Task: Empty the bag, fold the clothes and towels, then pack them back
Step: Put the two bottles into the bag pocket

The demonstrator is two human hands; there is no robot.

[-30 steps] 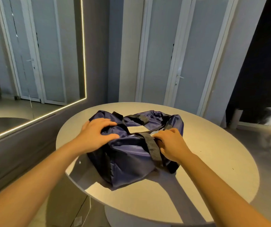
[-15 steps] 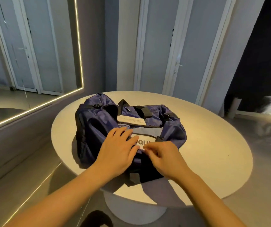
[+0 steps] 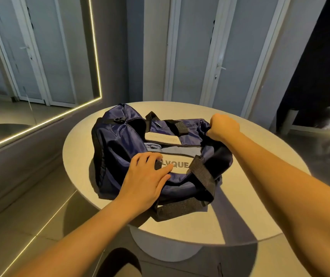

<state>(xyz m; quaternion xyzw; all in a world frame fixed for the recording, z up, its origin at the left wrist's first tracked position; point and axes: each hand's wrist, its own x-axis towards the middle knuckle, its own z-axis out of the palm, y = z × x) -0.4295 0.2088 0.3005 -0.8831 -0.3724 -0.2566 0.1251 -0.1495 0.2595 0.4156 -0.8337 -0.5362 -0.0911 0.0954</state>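
Observation:
A navy blue duffel bag (image 3: 118,148) with dark grey webbing straps (image 3: 201,172) lies on a round white table (image 3: 260,176). Its top gapes open, and blue-grey folded cloth (image 3: 178,151) shows inside. My left hand (image 3: 146,176) rests flat on the near side of the bag, fingers spread over a pale label with dark letters. My right hand (image 3: 223,126) grips the bag's right end, at the end of the opening, fingers curled around the fabric.
A lit-edged mirror (image 3: 40,56) covers the wall at the left. Pale closet doors (image 3: 200,47) stand behind the table. The table stands on a thick white pedestal (image 3: 170,248) over a grey tiled floor.
My right hand has travelled from the near middle of the bag to its right end and the opening is wider. My left hand stays on the near side.

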